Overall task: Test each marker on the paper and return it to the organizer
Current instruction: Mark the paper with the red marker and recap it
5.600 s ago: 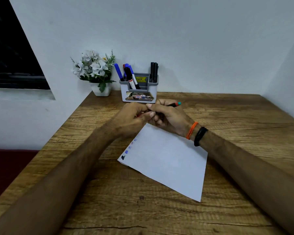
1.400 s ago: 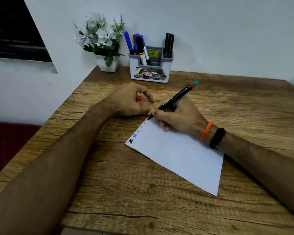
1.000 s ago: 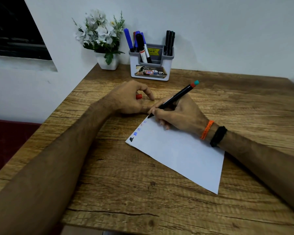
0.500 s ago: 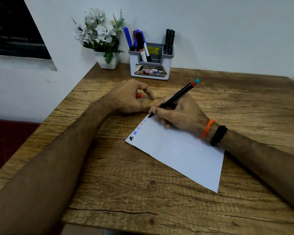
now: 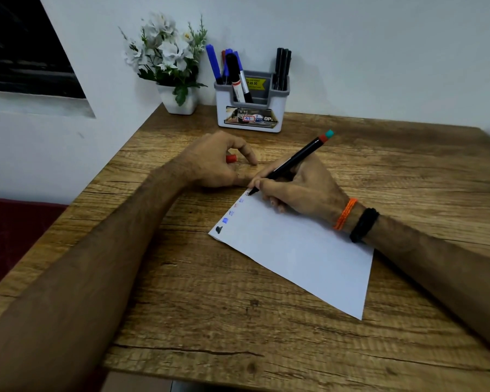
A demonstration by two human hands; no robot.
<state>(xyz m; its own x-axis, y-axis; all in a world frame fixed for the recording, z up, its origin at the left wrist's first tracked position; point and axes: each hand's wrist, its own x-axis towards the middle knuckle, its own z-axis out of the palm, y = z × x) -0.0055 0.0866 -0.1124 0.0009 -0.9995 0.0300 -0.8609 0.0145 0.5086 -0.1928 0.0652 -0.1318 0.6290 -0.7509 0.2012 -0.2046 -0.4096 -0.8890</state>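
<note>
On the wooden surface (image 5: 280,321) a white sheet of paper (image 5: 303,250) lies at an angle, one corner pointing toward the near edge. Along its left edge runs a short row of small test marks (image 5: 228,217) — a black blot at the corner, then blue and reddish dabs further up.

The right hand (image 5: 297,188) pinches a slim black marker (image 5: 289,162) in a writing grip, fingers curled round the barrel. Its tip touches the paper at the upper end of the row of marks, and its red-and-teal tail end slants up and away toward the back of the surface. An orange thread band (image 5: 345,213) and a black band (image 5: 364,224) circle that wrist.

The left hand (image 5: 212,162) rests on the wood just beside the paper's top corner, close against the right hand, its fingers curled round a small red cap (image 5: 231,158).

At the back, against the wall, stands the grey-and-white organizer (image 5: 252,108). Blue, red and black markers (image 5: 229,69) lean in its left compartment — thin black pens (image 5: 283,67) stand upright in its right one. Left of it sits a white pot of white flowers (image 5: 169,60).
</note>
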